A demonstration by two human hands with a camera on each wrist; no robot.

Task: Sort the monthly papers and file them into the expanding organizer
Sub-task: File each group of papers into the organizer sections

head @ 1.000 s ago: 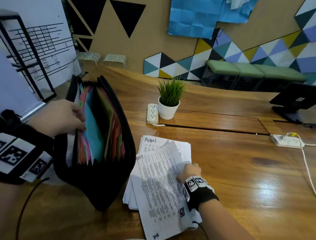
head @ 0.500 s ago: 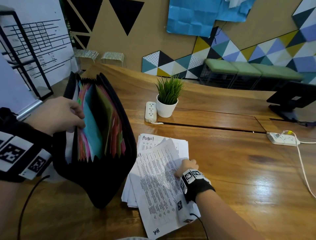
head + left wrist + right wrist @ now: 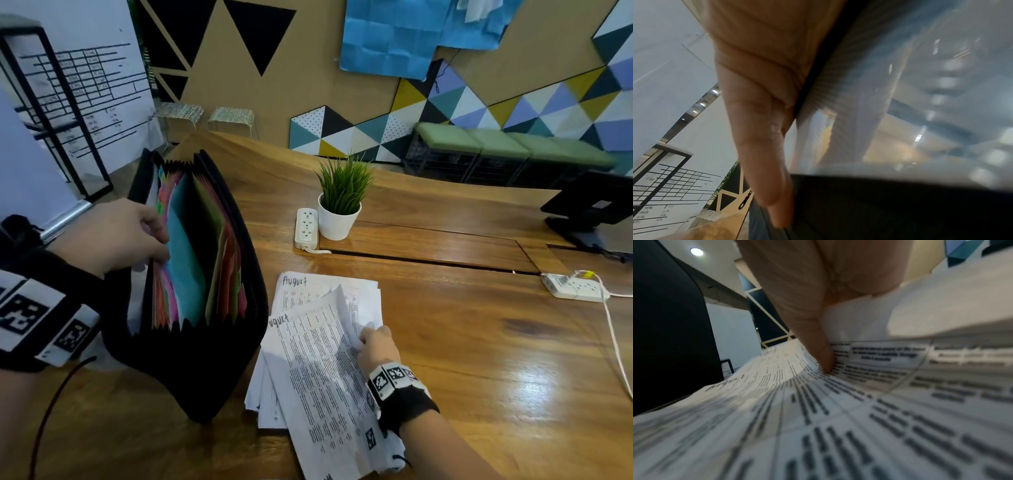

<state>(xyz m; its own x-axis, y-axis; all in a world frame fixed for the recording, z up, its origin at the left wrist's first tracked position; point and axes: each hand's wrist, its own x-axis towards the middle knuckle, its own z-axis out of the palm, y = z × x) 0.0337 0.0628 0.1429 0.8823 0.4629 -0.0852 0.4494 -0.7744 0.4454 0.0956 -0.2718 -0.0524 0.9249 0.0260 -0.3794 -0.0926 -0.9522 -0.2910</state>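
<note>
The filing looks well short of done: a loose stack of papers (image 3: 329,346), two sheets headed "August" in handwriting, lies on the bench (image 3: 479,359) at lower centre of the head view, just beside the expanding organizer (image 3: 191,274), which stands open at centre left with its coloured dividers fanned. Whether any sheets already sit in its pockets cannot be told. The left hand (image 3: 116,236) has its grip clamped on the organizer's near wall and first dividers, thumb outside and fingers tucked in, holding a pocket apart. The right hand (image 3: 376,344) pinches the raised right edge of the top sheet, thumb on the print in the wrist view, so that page seems next to go in. Behind the stack, toward the upper centre, stand a potted plant (image 3: 342,202) and a power strip (image 3: 306,228); a second power strip (image 3: 572,289) with a cable lies at the right. None of these blocks the short path from stack to organizer.
</note>
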